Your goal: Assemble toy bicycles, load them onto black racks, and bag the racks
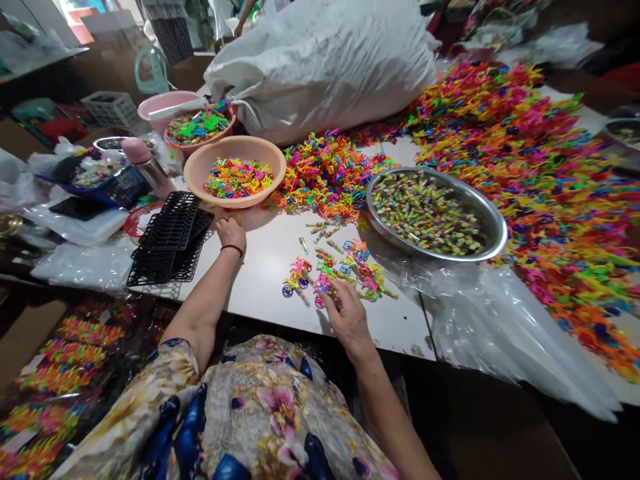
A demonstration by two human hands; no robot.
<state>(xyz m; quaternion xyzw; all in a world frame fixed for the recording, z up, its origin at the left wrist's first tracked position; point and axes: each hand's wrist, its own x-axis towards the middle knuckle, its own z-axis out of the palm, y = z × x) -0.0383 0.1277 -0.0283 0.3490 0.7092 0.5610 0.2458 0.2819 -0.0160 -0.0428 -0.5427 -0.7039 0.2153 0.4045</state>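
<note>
My right hand is bent down over a cluster of small bright plastic toys, its thumb and fingers closed at a pink one near the table's front edge. Small clear tubes with coloured filling lie beside and among these toys. On the left, my left hand rests on the white table just below a peach basin of colourful plastic pieces. Its fingers are curled, and what they may hold is hidden. Black plastic grid trays are stacked just left of that hand.
A steel bowl full of filled tubes stands on the right, with clear plastic bags in front. Heaps of coloured plastic pieces spread behind and right. A big white sack lies at the back. A pink flask stands left.
</note>
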